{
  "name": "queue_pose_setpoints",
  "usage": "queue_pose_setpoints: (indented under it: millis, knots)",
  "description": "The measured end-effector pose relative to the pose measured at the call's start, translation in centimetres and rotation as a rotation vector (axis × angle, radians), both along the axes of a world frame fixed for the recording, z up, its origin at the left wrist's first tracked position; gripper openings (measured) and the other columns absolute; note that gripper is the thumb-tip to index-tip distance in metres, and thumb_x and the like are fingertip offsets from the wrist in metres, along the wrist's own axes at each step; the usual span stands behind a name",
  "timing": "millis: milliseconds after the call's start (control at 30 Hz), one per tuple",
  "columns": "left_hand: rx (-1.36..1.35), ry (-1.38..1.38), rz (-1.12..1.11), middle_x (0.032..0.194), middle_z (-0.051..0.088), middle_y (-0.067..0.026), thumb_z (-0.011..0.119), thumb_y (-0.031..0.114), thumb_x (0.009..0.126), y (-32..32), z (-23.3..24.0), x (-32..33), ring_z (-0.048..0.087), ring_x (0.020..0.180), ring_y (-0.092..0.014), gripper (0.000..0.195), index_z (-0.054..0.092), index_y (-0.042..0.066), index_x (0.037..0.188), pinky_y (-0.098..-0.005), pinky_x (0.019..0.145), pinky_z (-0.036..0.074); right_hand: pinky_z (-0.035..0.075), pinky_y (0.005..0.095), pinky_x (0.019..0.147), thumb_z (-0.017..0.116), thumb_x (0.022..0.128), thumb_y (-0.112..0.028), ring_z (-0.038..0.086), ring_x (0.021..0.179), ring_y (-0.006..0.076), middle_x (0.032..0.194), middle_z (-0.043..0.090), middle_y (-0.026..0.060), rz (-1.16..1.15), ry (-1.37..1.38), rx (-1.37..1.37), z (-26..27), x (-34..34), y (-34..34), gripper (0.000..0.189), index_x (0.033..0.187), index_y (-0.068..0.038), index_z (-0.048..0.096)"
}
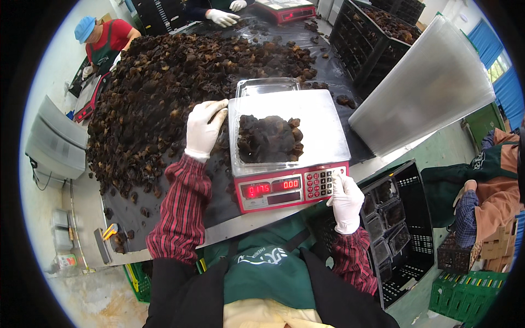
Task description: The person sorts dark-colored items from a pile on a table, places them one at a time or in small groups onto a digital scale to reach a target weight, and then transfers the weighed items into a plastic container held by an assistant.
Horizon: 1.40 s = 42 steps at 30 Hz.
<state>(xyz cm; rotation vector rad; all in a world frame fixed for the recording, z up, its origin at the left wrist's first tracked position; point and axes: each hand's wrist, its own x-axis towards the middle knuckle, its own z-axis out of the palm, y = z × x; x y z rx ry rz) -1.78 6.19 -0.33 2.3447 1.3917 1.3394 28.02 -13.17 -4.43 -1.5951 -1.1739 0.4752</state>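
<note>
A red digital scale (287,190) with a metal pan and lit red digits stands at the table's front edge. On its pan sits a clear plastic container (268,165) of dark, wrinkled dried pieces, perhaps fungus (270,139). My left hand (206,127), in a white glove, rests at the pan's upper left corner, fingertips on the edge, holding nothing that I can see. My right hand (346,201), also gloved, has its fingers bent at the right end of the scale's keypad; whether it holds anything is unclear. Behind the scale lies another clear container (267,85).
A large heap of dark pieces (164,82) covers the black sheeting. Stacked clear trays (426,86) lean at right beside a black crate (361,45). A black crate (420,229) of clear boxes stands lower right. Co-workers are at left, far side and right.
</note>
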Motion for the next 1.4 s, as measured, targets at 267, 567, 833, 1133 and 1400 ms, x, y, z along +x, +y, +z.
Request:
queue_pose_setpoints:
  millis: [267,567,833,1133,1400]
  knots:
    - [-0.509,0.146,0.003,0.123,0.065,-0.0120,0.064,0.016,0.086,7.4,-3.6,1.6,0.061,0.112,-0.021,0.056,0.048,0.011,0.140,-0.0342,0.098,0.045,0.040,0.0215,0.041,0.062,0.095,-0.015,0.051,0.044,0.0063,0.065,0.061,0.0033,-0.005,0.015,0.032,0.4,-0.1,0.5,0.018,0.097,0.003,0.066]
    - [-0.143,-0.209,-0.425,0.122,0.063,-0.0129,0.065,0.031,0.091,-1.8,-0.7,-0.7,0.053,0.123,-0.030,0.030,0.070,0.003,0.100,-0.0402,0.104,0.039,0.046,0.0256,0.051,0.048,0.101,-0.038,0.058,0.050,0.0113,0.060,0.062,0.0048,0.139,0.617,-0.251,2.2,-1.0,4.0,0.040,0.096,-0.001,0.062]
    - [-0.960,-0.866,-0.255,0.094,0.061,-0.0061,0.057,0.000,0.089,-9.3,-2.8,0.1,0.061,0.076,-0.013,0.040,0.045,0.005,0.127,-0.0252,0.062,0.051,0.049,0.0232,0.054,0.049,0.099,-0.024,0.061,0.056,0.0117,0.071,0.066,0.0103,0.439,0.800,-0.122,0.6,-3.8,6.3,0.026,0.095,0.001,0.056]
    - [-0.878,-0.891,-0.487,0.087,0.060,-0.0056,0.060,-0.004,0.088,-13.1,-3.4,5.5,0.060,0.073,-0.014,0.049,0.043,0.006,0.133,-0.0271,0.066,0.052,0.049,0.0241,0.046,0.052,0.091,-0.006,0.060,0.049,0.0133,0.068,0.061,0.0079,0.211,0.879,-0.029,2.8,1.0,-0.4,0.010,0.096,0.002,0.055]
    - [-1.212,-0.579,-0.863,0.105,0.066,-0.0125,0.068,0.012,0.089,-16.6,-4.4,9.1,0.063,0.093,-0.020,0.042,0.056,-0.003,0.125,-0.0326,0.088,0.049,0.050,0.0260,0.050,0.061,0.086,-0.010,0.064,0.056,0.0173,0.068,0.065,0.0095,-0.625,0.630,-0.105,3.7,22.4,-23.6,0.016,0.076,0.003,0.063]
